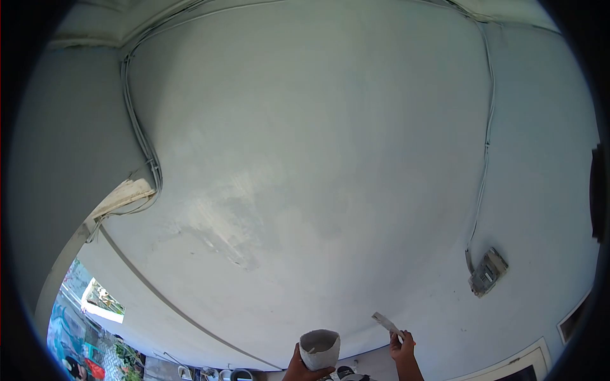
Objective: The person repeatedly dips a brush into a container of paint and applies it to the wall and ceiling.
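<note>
My left hand (300,368) is wrapped round a whitish, rough-rimmed cup (319,357) at the bottom centre. Its open mouth faces up, and greyish material coats the inside. To the right, the fingers of my right hand (401,347) close on the handle of a paintbrush (386,322). The brush's pale, coated flat end points up and left, in front of the pale grey wall (330,159). A lighter, smeared patch (229,222) marks the wall left of centre.
Cables (136,120) run down the wall's left side to a broken wooden piece (127,193). At right, another cable (486,159) reaches a meter box (488,273). A door frame (537,359) stands low right; buckets (241,374) sit below.
</note>
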A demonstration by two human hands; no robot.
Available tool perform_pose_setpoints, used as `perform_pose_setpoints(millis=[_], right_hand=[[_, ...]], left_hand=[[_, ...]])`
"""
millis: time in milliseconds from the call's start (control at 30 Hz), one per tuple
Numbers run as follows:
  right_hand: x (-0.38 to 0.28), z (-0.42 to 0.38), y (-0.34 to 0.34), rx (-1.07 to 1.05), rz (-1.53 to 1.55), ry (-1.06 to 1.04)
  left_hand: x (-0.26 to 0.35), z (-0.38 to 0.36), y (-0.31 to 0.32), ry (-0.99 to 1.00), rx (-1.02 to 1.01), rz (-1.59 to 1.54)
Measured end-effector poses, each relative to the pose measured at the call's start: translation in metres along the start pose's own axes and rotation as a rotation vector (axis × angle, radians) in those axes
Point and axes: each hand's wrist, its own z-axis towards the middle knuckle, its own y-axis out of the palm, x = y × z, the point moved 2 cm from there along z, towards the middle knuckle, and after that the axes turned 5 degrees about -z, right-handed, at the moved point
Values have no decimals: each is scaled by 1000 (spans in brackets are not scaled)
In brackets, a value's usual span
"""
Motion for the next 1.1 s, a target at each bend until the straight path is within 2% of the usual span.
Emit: perform_pose_setpoints(millis=[200, 300, 500, 600, 700, 833, 933, 1000, 1100], right_hand=[[-11, 3, -13, -28, 4, -1], [-19, 11, -12, -47, -20, -36], [-40, -1, 1, -96, 23, -49], [-45, -3, -5, -70, 46, -59], [-49, 1, -17, -93, 43, -61], [-52, -12, -20, -76, 68, -56], [-51, -15, -23, -77, 63, -58], [-49, -4, -29, -176, 21, -97], [-50, -10, -18, -202, -39, -114]], left_hand=[[25, 20, 30, -35, -182, -63], [1, 23, 30, -21, -141, -18], [-9, 38, 46, 46, -174, -12], [18, 47, 57, -27, -222, 68], [-10, 49, 56, -8, -209, 40], [-8, 56, 62, 16, -197, 52], [2, 65, 61, 10, -263, 106], [13, 67, 63, 37, -255, 142], [14, 74, 56, 42, -263, 147]])
